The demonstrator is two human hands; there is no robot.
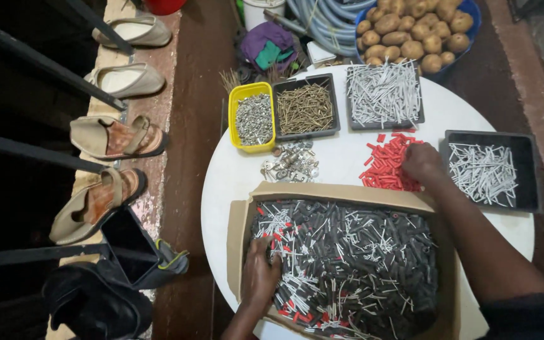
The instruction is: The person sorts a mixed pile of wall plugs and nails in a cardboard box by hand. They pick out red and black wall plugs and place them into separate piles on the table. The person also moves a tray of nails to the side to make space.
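Observation:
A cardboard box [242, 214] sits at the near edge of a round white table [221, 182], filled with mixed black, red and white wall plugs and nails. My left hand [260, 274] rests inside the box at its left side, fingers curled into the pile. My right hand [422, 162] reaches past the box to a loose heap of red plugs [385, 165] on the tabletop, its fingers down on the heap's right edge. Whether either hand pinches a piece is hidden.
A yellow tray [234, 119] of silver screws, a black tray [335, 104] of brass screws and two black trays [527, 170] of white nails stand around. Metal fittings [288, 164] lie mid-table. A blue basin of potatoes [410, 31], hoses and shoes [114, 135] surround the table.

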